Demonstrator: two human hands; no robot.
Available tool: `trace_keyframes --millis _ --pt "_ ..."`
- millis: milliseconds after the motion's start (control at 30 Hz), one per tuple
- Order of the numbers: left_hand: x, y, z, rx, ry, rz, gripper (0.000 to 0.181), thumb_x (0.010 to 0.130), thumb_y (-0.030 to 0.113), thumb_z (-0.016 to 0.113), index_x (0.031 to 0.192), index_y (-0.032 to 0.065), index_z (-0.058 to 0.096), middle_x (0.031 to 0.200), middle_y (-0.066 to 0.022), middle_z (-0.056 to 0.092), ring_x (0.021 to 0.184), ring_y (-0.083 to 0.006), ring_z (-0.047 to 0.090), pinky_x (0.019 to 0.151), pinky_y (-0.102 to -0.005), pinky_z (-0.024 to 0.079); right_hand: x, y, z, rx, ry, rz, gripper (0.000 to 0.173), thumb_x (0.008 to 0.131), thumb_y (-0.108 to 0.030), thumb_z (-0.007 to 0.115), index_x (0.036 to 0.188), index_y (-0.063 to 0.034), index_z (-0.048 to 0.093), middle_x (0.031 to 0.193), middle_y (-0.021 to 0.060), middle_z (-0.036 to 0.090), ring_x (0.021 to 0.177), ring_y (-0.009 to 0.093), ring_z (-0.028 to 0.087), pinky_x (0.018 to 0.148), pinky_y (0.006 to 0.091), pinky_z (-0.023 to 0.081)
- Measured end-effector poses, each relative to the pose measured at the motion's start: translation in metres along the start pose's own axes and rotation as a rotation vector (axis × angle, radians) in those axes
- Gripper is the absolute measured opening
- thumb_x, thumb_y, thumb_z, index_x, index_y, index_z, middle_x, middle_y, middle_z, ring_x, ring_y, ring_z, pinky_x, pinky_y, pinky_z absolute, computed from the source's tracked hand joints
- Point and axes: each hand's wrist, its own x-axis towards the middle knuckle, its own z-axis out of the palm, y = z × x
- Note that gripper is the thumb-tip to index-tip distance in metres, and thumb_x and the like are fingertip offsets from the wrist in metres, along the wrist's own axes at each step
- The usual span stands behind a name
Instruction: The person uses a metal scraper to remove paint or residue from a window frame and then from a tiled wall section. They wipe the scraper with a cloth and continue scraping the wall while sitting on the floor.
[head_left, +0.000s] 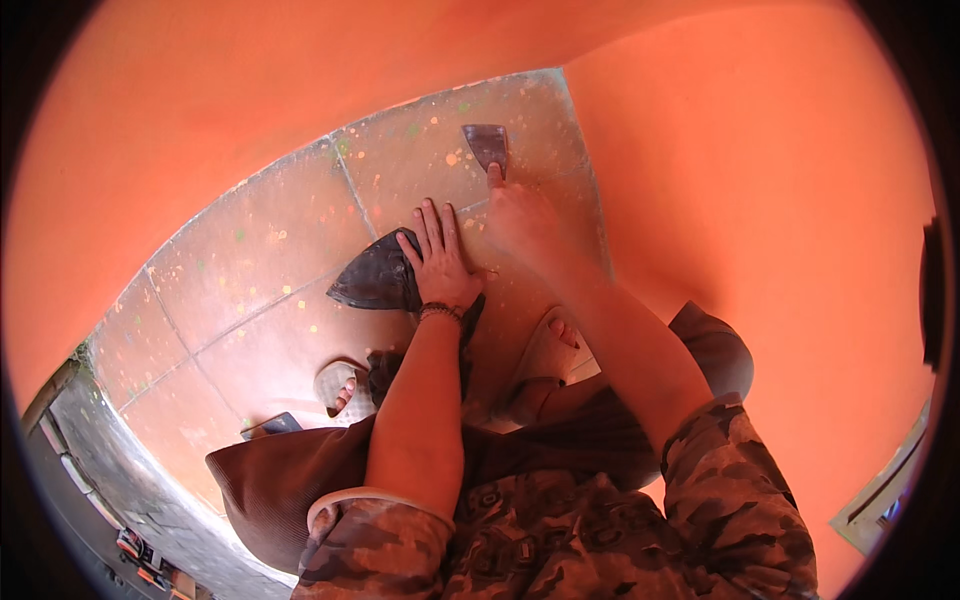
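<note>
My right hand (525, 221) grips a putty knife (487, 144), its index finger stretched along the base of the blade. The wide, dark blade lies against a paint-spotted floor tile near the corner; the handle is hidden inside my fist. To its left, my left hand (444, 270) is palm down with spread fingers. Its fingertips rest on the tile, and its thumb side overlaps the edge of a crumpled black bag or sheet (379, 276). More of that black material shows by the wrist.
Orange walls (750, 165) meet the tiled floor (255, 262) ahead and on the right. Paint spots dot the tiles. My sandalled feet (346, 390) stand close behind my hands. A flat dark object (274, 425) lies near my left knee. A rough concrete ledge (124, 457) borders the floor at left.
</note>
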Motion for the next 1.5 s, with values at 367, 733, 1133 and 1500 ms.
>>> trace_keyframes --millis 367,733,1133,1500 --pt "-0.002 -0.008 0.000 -0.005 0.019 -0.026 0.122 0.062 0.042 0.084 0.156 0.0076 0.015 0.164 -0.0172 0.007 0.152 -0.0335 0.004 0.119 -0.0579 0.002 -0.006 -0.017 -0.001 -0.064 -0.098 0.000 0.082 0.084 -0.018 0.061 0.152 0.0053 0.020 0.106 0.0271 0.067 0.097 0.040 0.068 0.087 0.0496 0.053" --pt "-0.022 -0.025 0.007 -0.009 0.270 -0.110 0.094 0.079 0.041 0.069 0.152 0.0006 0.026 0.162 -0.0226 0.011 0.150 -0.0376 0.008 0.119 -0.0581 0.004 -0.006 -0.020 -0.014 -0.141 -0.047 -0.025 0.077 0.085 -0.013 0.055 0.152 0.0035 0.021 0.114 0.0274 0.065 0.102 0.040 0.066 0.089 0.0508 0.052" --pt "-0.064 -0.042 -0.007 -0.136 -0.040 -0.253 0.028 0.083 0.018 0.056 0.107 0.0020 0.059 0.113 -0.0201 0.064 0.111 -0.0337 0.060 0.095 -0.0471 0.045 0.001 -0.058 -0.015 -0.101 0.068 -0.168 0.074 0.085 -0.023 0.056 0.153 -0.0122 0.030 0.112 0.0251 0.067 0.106 0.039 0.065 0.092 0.0493 0.051" --pt "-0.006 -0.063 -0.173 0.421 -0.921 0.064 0.084 0.079 0.062 0.065 0.136 0.0010 0.053 0.128 -0.0209 0.062 0.120 -0.0342 0.058 0.101 -0.0414 0.047 -0.018 -0.055 0.047 0.089 0.074 -0.339 0.064 0.089 -0.031 0.057 0.149 -0.0158 0.037 0.110 0.0230 0.067 0.106 0.039 0.064 0.095 0.0495 0.049"
